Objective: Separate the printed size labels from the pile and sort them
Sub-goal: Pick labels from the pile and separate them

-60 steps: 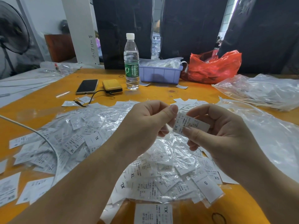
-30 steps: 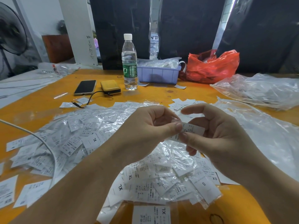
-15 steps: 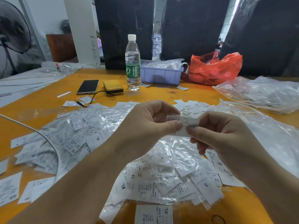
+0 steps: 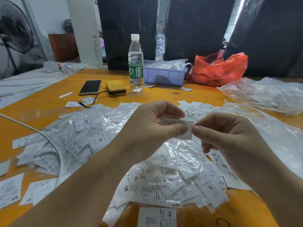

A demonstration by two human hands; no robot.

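Across the orange bench (image 4: 41,102) the pile of labels (image 4: 101,136) lies spread wide and mixed with crinkled clear plastic, XL, S and XS tags jumbled together, so most of the sorting looks left to do. A small cluster of labels (image 4: 195,106) lies apart beyond the hands, possibly a sorted group, though the print there is too small to read. Above the pile, the left hand (image 4: 147,128) and the right hand (image 4: 229,138) each pinch an edge of one label (image 4: 186,130) between thumb and forefinger, held up and not yet placed.
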